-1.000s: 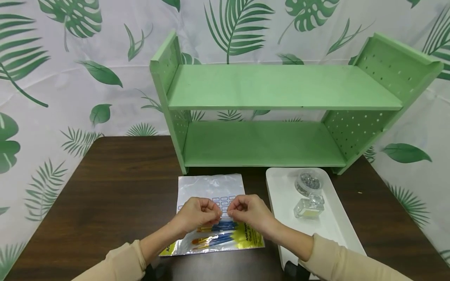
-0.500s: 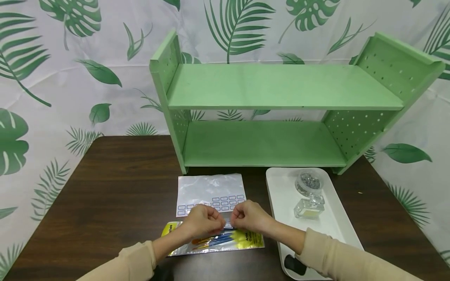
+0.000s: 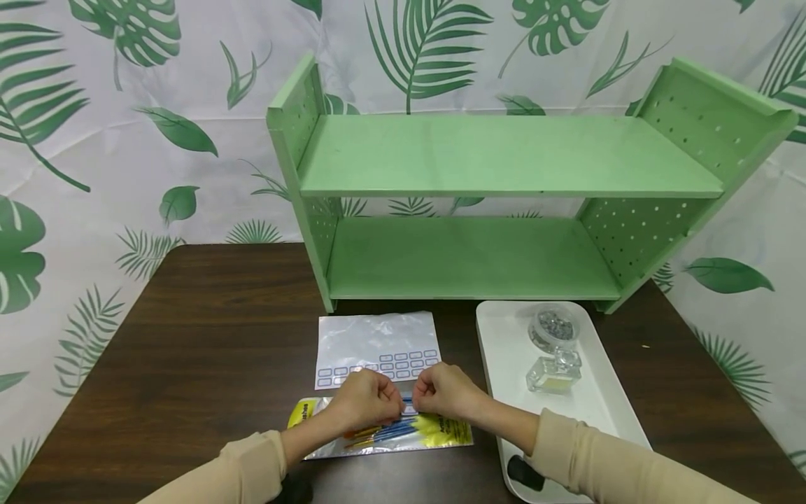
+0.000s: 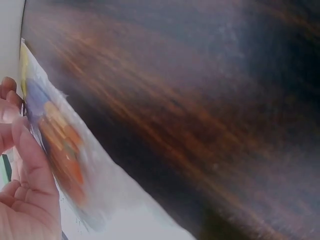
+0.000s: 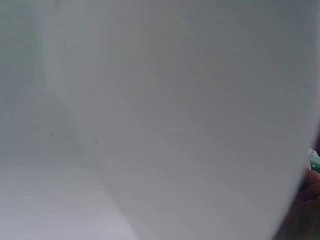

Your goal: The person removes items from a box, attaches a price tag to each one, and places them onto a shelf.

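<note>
Both hands meet above a clear pack of paintbrushes (image 3: 393, 432) with blue handles and yellow printing. Thumb and fingertips of my left hand (image 3: 366, 399) pinch one end of a small blue-bordered label sticker (image 3: 409, 409). My right hand (image 3: 448, 392) pinches its other end, so the label spans the gap between them, low over the pack. Just behind lies a white label sheet (image 3: 371, 339) with rows of blue-bordered labels and a bare upper part. In the left wrist view, the left fingers (image 4: 32, 155) are beside the brush pack; the right wrist view shows little of the hand.
At right, a white tray (image 3: 604, 413) holds a round clear tub of grey bits (image 3: 553, 327) and a small square glass bottle (image 3: 554, 371). A green two-tier shelf (image 3: 475, 259) stands behind on the dark wooden table (image 3: 208, 350).
Both hands have moved slightly toward the body and to the right, away from the label sheet, with the label between them. In the last half second they barely move.
</note>
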Demonstrator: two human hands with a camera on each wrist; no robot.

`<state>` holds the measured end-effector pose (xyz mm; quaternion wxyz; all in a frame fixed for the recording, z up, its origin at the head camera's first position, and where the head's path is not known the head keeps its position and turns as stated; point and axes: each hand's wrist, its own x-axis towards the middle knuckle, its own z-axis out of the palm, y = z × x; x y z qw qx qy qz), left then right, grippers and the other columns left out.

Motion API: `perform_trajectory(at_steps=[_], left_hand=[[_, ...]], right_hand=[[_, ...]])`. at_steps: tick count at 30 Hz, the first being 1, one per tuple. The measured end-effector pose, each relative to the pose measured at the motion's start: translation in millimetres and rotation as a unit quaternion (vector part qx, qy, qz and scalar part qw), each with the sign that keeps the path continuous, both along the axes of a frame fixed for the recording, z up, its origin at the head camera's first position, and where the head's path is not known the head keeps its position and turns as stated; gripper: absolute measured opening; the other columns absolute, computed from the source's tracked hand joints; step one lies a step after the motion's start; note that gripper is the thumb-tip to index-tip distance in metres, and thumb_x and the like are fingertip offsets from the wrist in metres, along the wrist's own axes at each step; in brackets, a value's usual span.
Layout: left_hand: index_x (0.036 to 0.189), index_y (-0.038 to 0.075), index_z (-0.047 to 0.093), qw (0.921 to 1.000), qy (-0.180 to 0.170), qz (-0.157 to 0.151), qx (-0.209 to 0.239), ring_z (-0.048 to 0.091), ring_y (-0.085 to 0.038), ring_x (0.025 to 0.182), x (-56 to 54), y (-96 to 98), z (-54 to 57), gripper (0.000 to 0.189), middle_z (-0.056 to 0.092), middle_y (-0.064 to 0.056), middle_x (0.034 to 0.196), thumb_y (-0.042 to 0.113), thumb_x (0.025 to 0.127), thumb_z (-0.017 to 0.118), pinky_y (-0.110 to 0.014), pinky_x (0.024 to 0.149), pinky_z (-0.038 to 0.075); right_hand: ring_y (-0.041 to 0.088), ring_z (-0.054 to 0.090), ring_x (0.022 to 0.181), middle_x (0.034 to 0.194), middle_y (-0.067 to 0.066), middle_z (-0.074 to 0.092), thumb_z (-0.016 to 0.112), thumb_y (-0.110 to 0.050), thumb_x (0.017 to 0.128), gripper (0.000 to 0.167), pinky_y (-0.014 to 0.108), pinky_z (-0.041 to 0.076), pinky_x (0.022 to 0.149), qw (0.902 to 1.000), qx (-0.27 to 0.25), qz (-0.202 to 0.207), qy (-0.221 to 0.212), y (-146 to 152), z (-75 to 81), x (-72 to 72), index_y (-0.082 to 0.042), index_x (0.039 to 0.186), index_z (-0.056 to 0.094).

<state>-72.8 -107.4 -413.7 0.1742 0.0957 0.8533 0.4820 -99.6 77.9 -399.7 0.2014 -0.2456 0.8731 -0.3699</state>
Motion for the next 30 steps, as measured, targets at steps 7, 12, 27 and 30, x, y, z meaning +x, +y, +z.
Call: perform_trajectory(at_steps=[7, 12, 27, 30], left_hand=[[0.065, 0.008, 0.066, 0.9991, 0.029, -0.014, -0.027, 0.053, -0.001, 0.046, -0.6, 1.3, -1.9, 0.006, 0.061, 0.005, 0.054, 0.005, 0.070, 0.067, -0.017, 0.045, 0.042], [0.065, 0.009, 0.066, 0.9986, 0.037, -0.017, -0.035, 0.053, -0.001, 0.045, -1.0, 2.0, -1.5, 0.007, 0.061, 0.006, 0.053, 0.005, 0.070, 0.068, -0.017, 0.045, 0.042], [0.061, 0.013, 0.063, 0.9902, 0.085, -0.031, -0.106, 0.048, -0.003, 0.048, -3.3, 2.6, -0.4, 0.010, 0.056, 0.008, 0.050, 0.008, 0.065, 0.071, -0.019, 0.050, 0.039], [0.060, 0.014, 0.062, 0.9880, 0.093, -0.035, -0.118, 0.047, -0.003, 0.049, -3.6, 2.1, -0.7, 0.012, 0.055, 0.009, 0.051, 0.009, 0.066, 0.072, -0.019, 0.050, 0.039]], right_hand=[[0.006, 0.046, 0.054, 0.057, -0.004, 0.055, 0.072, -0.004, 0.076, 0.013, 0.018, 0.036, 0.048, 1.0000, 0.003, -0.003, 0.005, -0.3, -2.3, 0.7, -0.006, 0.066, 0.064], [0.006, 0.046, 0.054, 0.057, -0.004, 0.054, 0.072, -0.004, 0.075, 0.014, 0.018, 0.036, 0.048, 0.9999, 0.006, -0.009, 0.010, -0.4, -3.2, 1.8, -0.007, 0.066, 0.063], [0.005, 0.045, 0.052, 0.054, -0.007, 0.051, 0.070, -0.002, 0.074, 0.016, 0.019, 0.036, 0.046, 0.9981, 0.013, -0.007, 0.059, -2.2, -11.2, 3.8, -0.011, 0.064, 0.061], [0.005, 0.045, 0.052, 0.055, -0.007, 0.051, 0.071, -0.002, 0.074, 0.017, 0.019, 0.036, 0.046, 0.9978, 0.012, -0.005, 0.064, -1.6, -11.3, 4.4, -0.011, 0.066, 0.060]])
